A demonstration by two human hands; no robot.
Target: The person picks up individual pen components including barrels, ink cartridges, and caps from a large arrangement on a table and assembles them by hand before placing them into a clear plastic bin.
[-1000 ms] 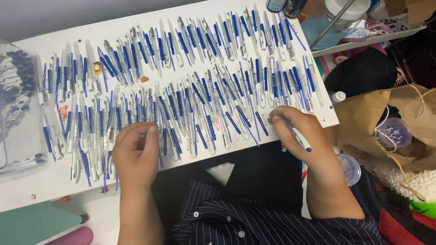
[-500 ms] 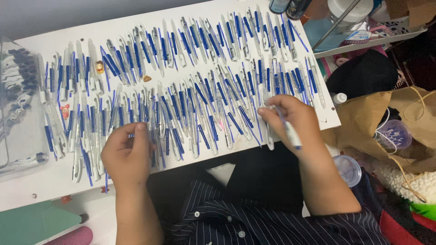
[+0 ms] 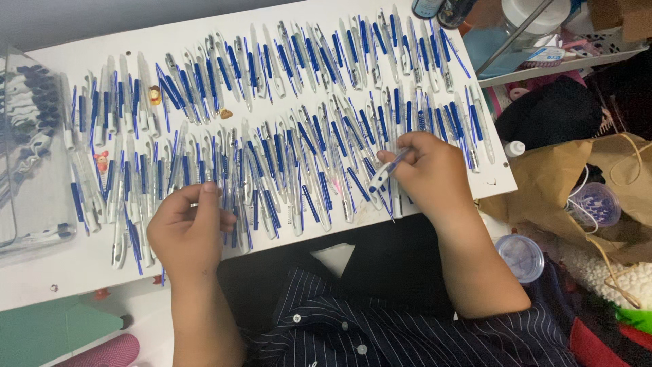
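Observation:
Several white and blue pens point(image 3: 285, 109) lie in rows across a white table point(image 3: 61, 258). My right hand point(image 3: 431, 170) hovers over the front row at the right and grips one white and blue pen point(image 3: 387, 170), tilted with its blue end toward me. My left hand point(image 3: 187, 231) rests on the front row at the left, fingers curled over the pens there; whether it grips one cannot be told. Small coloured charms point(image 3: 155, 95) lie among the pens at the left.
A clear plastic box point(image 3: 30, 143) with dark pen parts stands at the table's left end. Right of the table are a brown paper bag point(image 3: 564, 183), a dark cloth point(image 3: 550, 112), round plastic tubs point(image 3: 519, 257) and a shelf of clutter. A green and a pink thing point(image 3: 61, 333) lie bottom left.
My right hand has moved left from the table's right edge onto the front row, carrying the pen and turning it. My left hand has shifted slightly right along the row.

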